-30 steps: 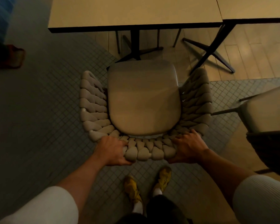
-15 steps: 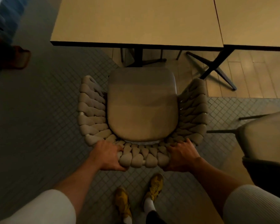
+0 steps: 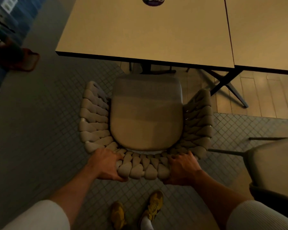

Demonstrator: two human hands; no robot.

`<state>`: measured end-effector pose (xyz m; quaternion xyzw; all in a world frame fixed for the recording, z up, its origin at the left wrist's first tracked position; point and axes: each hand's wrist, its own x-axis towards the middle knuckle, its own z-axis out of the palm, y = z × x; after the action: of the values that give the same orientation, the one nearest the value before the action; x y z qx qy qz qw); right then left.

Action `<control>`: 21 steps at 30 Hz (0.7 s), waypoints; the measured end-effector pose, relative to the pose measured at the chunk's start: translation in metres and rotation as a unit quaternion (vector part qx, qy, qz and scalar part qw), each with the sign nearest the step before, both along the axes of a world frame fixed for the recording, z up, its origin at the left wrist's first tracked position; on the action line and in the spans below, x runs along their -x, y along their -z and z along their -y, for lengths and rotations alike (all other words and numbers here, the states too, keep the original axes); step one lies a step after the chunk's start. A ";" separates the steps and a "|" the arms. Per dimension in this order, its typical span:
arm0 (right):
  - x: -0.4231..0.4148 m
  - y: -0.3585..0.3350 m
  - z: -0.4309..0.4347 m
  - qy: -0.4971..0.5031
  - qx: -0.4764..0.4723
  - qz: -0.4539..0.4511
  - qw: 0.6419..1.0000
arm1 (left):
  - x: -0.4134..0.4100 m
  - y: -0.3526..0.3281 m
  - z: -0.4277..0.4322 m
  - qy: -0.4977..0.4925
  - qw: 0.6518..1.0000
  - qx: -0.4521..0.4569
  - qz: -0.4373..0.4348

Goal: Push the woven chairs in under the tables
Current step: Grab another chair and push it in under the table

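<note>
A woven chair (image 3: 146, 117) with a beige seat cushion and thick braided back and arms stands on the tiled floor in front of me. Its seat front lies just short of the edge of a beige square table (image 3: 145, 30). My left hand (image 3: 105, 165) grips the left part of the woven backrest, fingers over the top and thumb behind. My right hand (image 3: 183, 170) grips the right part of the backrest the same way. A second table (image 3: 264, 30) joins the first on its right side.
Another chair (image 3: 273, 165) stands at the right, close to my right arm. Black table legs (image 3: 226, 83) cross under the tables. At far left a dark object and a reddish mat (image 3: 27, 60) lie on the floor. My yellow shoes (image 3: 153, 208) are below the backrest.
The chair has moved forward toward the table with both hands on its backrest, and I have stepped after it. More of the tabletop shows now.
</note>
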<state>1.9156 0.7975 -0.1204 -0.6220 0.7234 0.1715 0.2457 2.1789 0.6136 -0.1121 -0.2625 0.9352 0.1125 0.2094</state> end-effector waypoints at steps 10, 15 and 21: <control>0.015 -0.001 0.022 0.014 0.078 0.007 0.997 | 0.018 0.003 0.025 -0.006 1.000 0.002 -0.005; 0.022 0.009 0.033 0.031 0.115 -0.005 0.993 | 0.028 0.002 0.040 -0.001 1.000 0.016 0.003; 0.033 0.011 0.051 0.032 0.123 -0.007 0.992 | 0.039 0.003 0.063 0.006 1.000 0.013 0.004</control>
<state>1.8825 0.7465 -0.1318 -0.6227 0.7603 0.0781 0.1677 2.1395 0.5505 -0.1149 -0.2597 0.9373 0.0982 0.2108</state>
